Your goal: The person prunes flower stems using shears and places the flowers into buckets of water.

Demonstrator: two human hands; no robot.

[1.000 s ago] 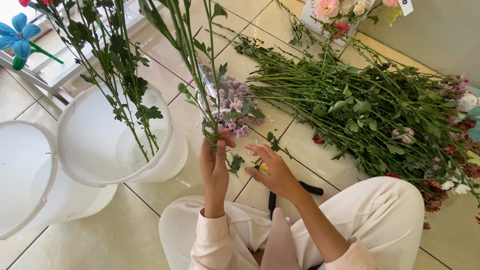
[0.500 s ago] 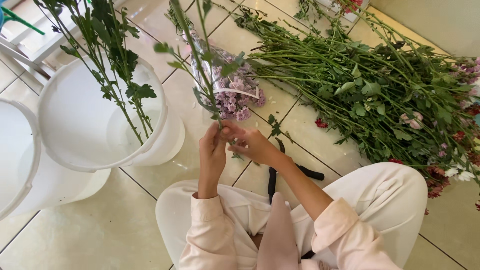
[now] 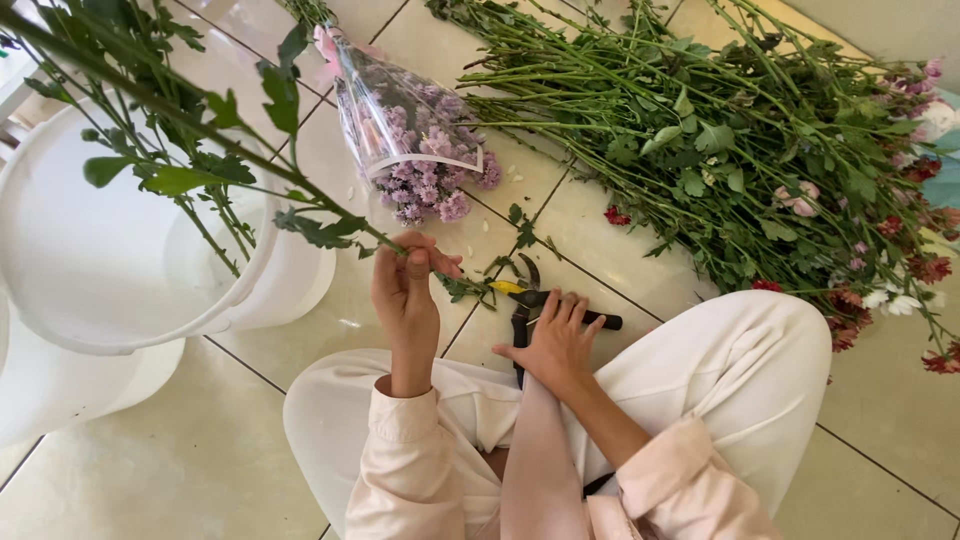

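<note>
You've got a white bucket [image 3: 120, 250] at left, a clear-wrapped bunch of purple flowers [image 3: 415, 150] on the tiled floor [image 3: 190, 460], and a big heap of cut flowers [image 3: 740, 150] top right.

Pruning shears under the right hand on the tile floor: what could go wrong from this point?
The right hand lies on the black shears, whose blades point toward the left hand holding the stem; a careless pickup could nick those fingers. The long leafy stem leans over the white bucket and might snag on its rim. The wrapped purple bunch lies close by and could be crushed.
</note>
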